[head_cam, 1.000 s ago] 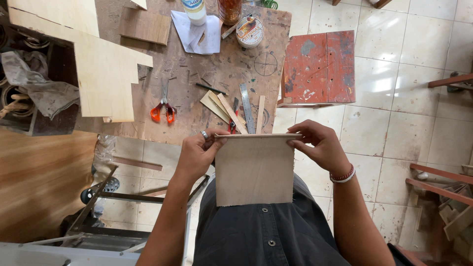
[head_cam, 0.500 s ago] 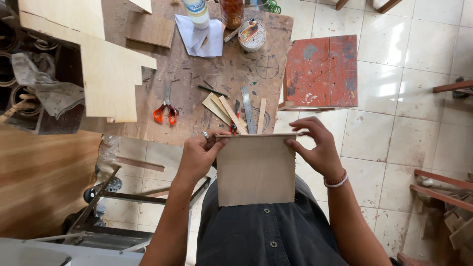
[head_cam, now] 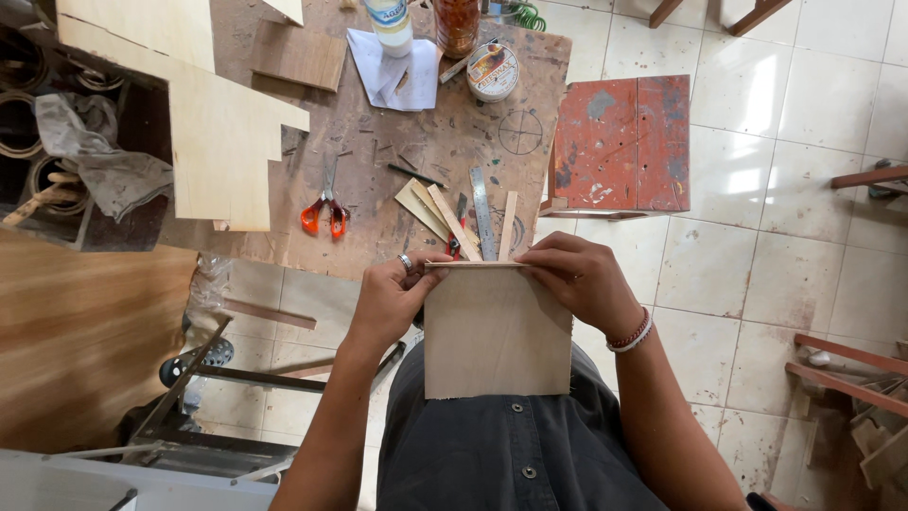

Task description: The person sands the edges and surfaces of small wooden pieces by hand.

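Plywood panel [head_cam: 494,336]: propped against the shirt, just short of the workbench [head_cam: 416,151] edge.
Feel: likely light, stiff, splintery-edged.
Left hand [head_cam: 392,298]: pinching the top-left corner.
Right hand [head_cam: 579,279]: fingers pressing the thin strip [head_cam: 473,265] along the top edge.

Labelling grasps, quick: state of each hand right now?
Left hand: closed, pinching the plywood panel at its top left corner.
Right hand: closed on the panel's top edge.

Bright, even daylight throughout. Glare off the pale floor tiles [head_cam: 757,104] at upper right. Soft, short shadows under the red stool [head_cam: 619,142]. Sharp at centre; slight wide-angle bending and softness towards the edges and lower corners.
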